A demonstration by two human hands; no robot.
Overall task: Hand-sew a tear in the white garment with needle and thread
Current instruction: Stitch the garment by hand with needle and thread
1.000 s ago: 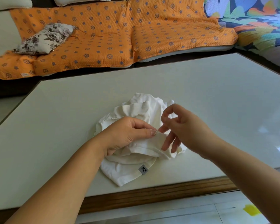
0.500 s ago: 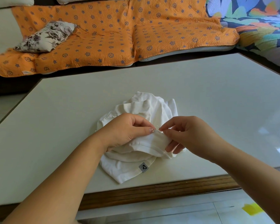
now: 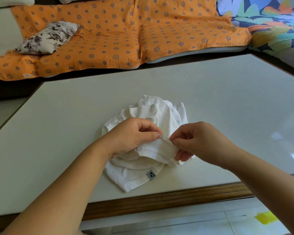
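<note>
Garment [image 3: 161, 114], white, bunched in a loose heap near front edge of pale table [image 3: 61, 126], roughly centre of tabletop. Small grey label [image 3: 151, 175] on hem at near side, facing up.

Left hand [image 3: 134, 135] on top of heap, thumb stretched flat along a raised fold, remaining fingers curled under; fold clamped between thumb and fingers. Right hand [image 3: 199, 141] just beside it on same fold, thumb and forefinger pressed together at fold's upper edge, fingertips of both hands almost touching. Lower fingers of right hand tucked beneath cloth, supporting hemmed edge. Needle and thread: too fine to make out at pinch point; cannot tell whether right-hand pinch closes on needle, thread or cloth alone. Tear not discernible among creases.

Both forearms bare, entering from bottom corners, converging on garment.

Beyond table: sofa under orange cover [image 3: 109, 36] printed with blue stars and wheels. Floral cushion [image 3: 47, 37], grey on white, lying tilted on left seat. Bright leaf-patterned fabric [image 3: 270, 19] at far right. Wooden trim along table's near edge; tiled floor below, yellow patch [image 3: 266, 217] at lower right.
</note>
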